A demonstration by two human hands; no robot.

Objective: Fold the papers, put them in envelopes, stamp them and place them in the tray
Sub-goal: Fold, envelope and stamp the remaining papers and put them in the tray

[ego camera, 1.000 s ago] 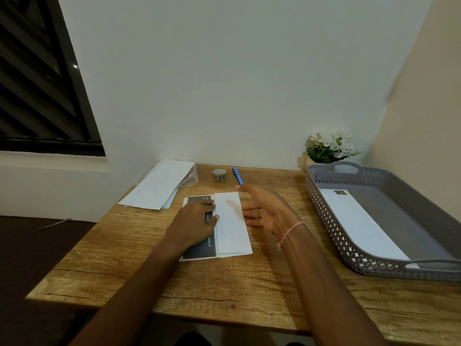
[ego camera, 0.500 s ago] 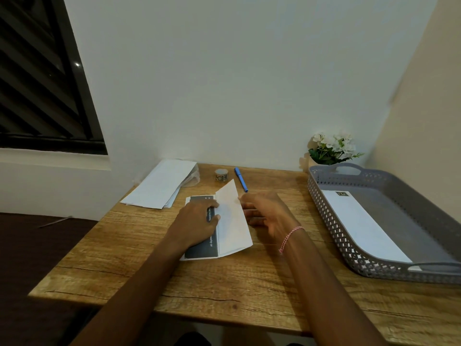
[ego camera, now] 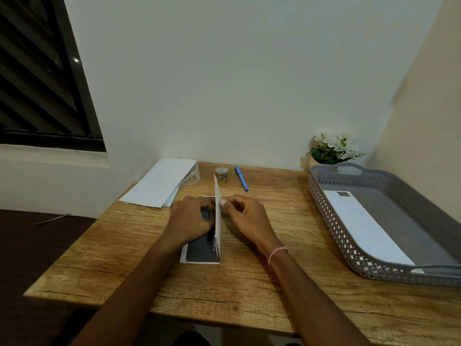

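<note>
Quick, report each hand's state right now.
Left hand: rests on the paper, fingers bent; whether it grips cannot be told.
Right hand: closed, pinching the paper's raised flap.

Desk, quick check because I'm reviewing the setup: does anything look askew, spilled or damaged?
Nothing spilled or damaged. The paper stands half upright only because the right hand pinches it mid-fold. The envelope pile is slightly fanned.

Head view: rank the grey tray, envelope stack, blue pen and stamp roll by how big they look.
1. grey tray, by far the largest
2. envelope stack
3. blue pen, long but thin
4. stamp roll, short and compact

The pen and roll cover similar area, so their order is unsure.
</note>
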